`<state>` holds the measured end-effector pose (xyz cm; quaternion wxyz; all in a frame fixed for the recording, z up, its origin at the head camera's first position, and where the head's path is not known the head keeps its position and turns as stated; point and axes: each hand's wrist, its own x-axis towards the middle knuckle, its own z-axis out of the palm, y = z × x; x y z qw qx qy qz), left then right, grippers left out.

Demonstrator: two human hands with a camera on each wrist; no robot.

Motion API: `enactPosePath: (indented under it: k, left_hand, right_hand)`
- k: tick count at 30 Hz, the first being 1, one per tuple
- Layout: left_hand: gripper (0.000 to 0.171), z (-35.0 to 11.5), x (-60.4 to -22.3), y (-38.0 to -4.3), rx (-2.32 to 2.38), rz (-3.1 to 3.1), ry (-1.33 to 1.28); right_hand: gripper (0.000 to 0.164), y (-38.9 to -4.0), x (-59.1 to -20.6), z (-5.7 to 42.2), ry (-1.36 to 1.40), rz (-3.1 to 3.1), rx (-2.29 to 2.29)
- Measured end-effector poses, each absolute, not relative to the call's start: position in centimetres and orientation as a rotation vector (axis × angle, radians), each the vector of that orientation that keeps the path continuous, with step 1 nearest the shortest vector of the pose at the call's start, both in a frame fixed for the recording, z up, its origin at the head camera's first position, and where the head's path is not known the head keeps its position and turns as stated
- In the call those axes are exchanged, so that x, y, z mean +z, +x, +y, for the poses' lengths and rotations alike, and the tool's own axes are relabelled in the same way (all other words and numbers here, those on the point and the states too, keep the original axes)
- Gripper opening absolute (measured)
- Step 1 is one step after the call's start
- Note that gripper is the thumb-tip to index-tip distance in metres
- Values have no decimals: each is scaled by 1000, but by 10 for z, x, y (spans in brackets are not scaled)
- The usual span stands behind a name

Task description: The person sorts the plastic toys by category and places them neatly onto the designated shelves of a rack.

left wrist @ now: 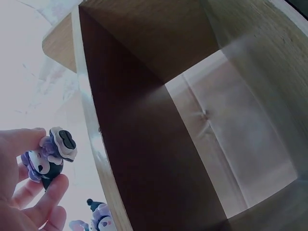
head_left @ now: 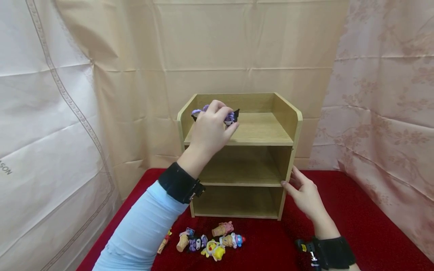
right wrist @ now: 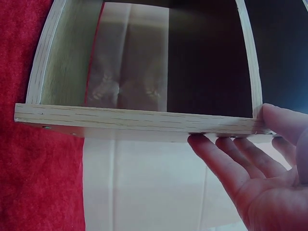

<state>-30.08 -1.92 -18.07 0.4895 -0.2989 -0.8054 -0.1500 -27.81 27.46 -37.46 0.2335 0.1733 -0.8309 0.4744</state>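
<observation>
My left hand (head_left: 211,128) is raised in front of the top shelf and pinches a small purple-and-black figurine (left wrist: 45,154) between thumb and fingers. A second purple-and-black figurine (left wrist: 98,219) shows beyond the board edge in the left wrist view. In the head view, purple and black parts show on both sides of the left hand, which hides the rest. Lower right, my right hand (head_left: 305,194) holds the side panel of the wooden shelf unit (head_left: 257,143). Its thumb lies at the front edge and its fingers (right wrist: 219,159) touch the outer face.
On the red cloth (head_left: 257,241) before the unit lie several small figurines, among them a yellow one (head_left: 214,250), a pink-topped one (head_left: 223,228) and a purple one (head_left: 196,243). A beige curtain (head_left: 244,45) hangs behind, with a white sheet (head_left: 44,131) at left.
</observation>
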Motion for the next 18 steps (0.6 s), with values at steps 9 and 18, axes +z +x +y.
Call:
enactPosePath:
  k: [9,18]
  left_hand:
    - [30,-10,-181,-304,-315,-2052,-670]
    - [33,-1,-184,-310,-208,-2104,-636]
  right_hand:
    - [69,-280,-377,274,480,-2290,1297]
    - [69,-279,-376,275,468,-2294,1302]
